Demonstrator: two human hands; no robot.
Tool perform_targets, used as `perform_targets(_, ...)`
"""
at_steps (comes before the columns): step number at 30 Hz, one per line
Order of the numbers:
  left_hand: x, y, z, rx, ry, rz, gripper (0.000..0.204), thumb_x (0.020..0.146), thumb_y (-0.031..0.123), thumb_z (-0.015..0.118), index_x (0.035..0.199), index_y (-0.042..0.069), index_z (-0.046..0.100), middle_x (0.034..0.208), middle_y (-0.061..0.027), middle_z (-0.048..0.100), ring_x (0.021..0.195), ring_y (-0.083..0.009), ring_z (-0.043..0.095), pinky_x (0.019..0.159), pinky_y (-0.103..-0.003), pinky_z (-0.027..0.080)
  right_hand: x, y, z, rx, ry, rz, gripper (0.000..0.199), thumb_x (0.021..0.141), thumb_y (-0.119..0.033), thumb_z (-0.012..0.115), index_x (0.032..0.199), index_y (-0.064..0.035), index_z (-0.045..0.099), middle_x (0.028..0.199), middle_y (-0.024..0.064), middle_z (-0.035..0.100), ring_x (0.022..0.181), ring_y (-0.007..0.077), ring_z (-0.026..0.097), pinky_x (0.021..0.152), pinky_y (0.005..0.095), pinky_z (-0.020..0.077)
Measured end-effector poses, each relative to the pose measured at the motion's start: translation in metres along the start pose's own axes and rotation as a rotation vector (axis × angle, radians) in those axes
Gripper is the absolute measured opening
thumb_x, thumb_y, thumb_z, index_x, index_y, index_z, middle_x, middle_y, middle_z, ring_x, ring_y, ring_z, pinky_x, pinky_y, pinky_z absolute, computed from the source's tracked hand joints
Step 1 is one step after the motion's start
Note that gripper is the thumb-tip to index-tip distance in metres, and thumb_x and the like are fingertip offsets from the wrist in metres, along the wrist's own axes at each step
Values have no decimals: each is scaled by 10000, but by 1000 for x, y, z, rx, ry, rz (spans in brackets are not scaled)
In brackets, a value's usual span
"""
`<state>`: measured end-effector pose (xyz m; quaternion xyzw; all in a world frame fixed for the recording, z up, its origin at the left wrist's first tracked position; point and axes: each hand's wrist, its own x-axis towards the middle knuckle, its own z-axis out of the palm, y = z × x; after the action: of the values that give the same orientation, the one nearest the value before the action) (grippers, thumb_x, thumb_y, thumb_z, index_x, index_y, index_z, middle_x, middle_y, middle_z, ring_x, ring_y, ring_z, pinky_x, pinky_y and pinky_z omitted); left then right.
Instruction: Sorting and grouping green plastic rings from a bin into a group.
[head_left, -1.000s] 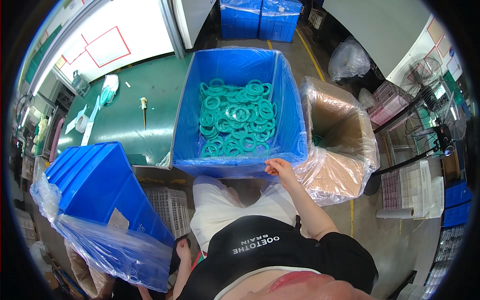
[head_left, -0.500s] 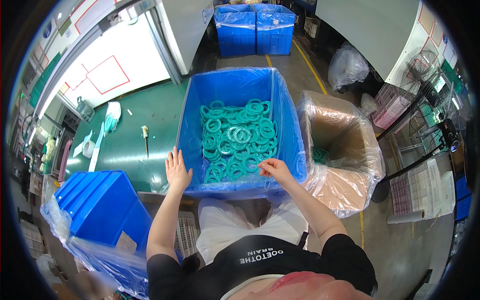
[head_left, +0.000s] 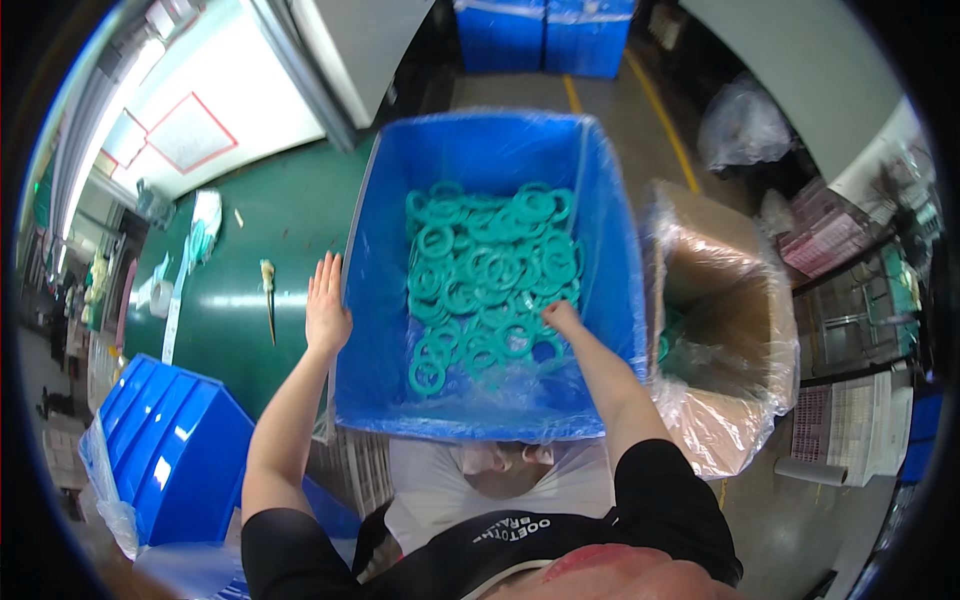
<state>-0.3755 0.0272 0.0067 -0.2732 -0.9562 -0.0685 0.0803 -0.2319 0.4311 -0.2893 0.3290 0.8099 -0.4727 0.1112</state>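
A large blue bin (head_left: 480,405), lined with clear plastic, stands in front of me with a heap of green rings (head_left: 495,270) in it. My left hand (head_left: 328,312) lies along the bin's left rim, fingers stretched out and close together, holding nothing. Down inside the bin, my right hand (head_left: 562,316) is at the right side of the heap, close against the rings. Its fingers are curled closed; what they hold, if anything, is hidden.
On the left is a green table (head_left: 310,215) with a thin brush-like tool (head_left: 268,290) and a tape roll (head_left: 161,297). A plastic-lined cardboard box (head_left: 700,420) adjoins the bin's right side. Near my left arm sits a tilted blue bin (head_left: 170,440). More blue bins (head_left: 545,40) stand far ahead.
My right hand has moved from above the bin's near right part forward and down to the rings. The left hand stays at the left rim. The view has shifted, and the bin looks larger.
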Motion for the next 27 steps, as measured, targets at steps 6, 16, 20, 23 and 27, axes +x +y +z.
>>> perform_targets(6,19,-10,0,56,-21,-15,869,676,-112,537,1445,94,189,1496,-106,213,1385,-275,198,1135,-409,182,36,21,28,-332,-4,106,677,647,-351,768,1186,-17,532,1105,181,617,1019,290,603,870,381,468)
perform_targets(16,17,-12,10,40,-35,-50,862,637,-136,465,1432,108,238,1483,-100,244,1382,-278,203,1133,-405,189,30,15,121,-517,79,5,571,647,-327,787,1065,-19,550,1061,151,586,1026,304,568,869,411,464)
perform_targets(20,18,-12,11,15,-19,-35,859,628,-139,460,1426,105,257,1478,-104,254,1377,-283,216,1135,-405,191,15,8,145,-703,157,-50,534,666,-292,775,1087,-68,534,1081,154,565,1042,296,549,857,415,467)
perform_targets(23,20,-11,13,8,-10,-18,862,627,-140,464,1426,103,254,1476,-105,256,1375,-287,217,1135,-405,191,26,11,146,-663,110,-13,544,657,-287,779,1093,-69,536,1114,144,540,1081,283,518,863,427,449)
perform_targets(27,16,-15,10,38,-6,-30,865,622,-144,472,1424,98,255,1472,-109,261,1372,-290,222,1135,-403,195,15,-1,140,-602,45,-3,524,662,-277,771,1072,-70,519,1105,138,547,1093,279,511,880,436,419)
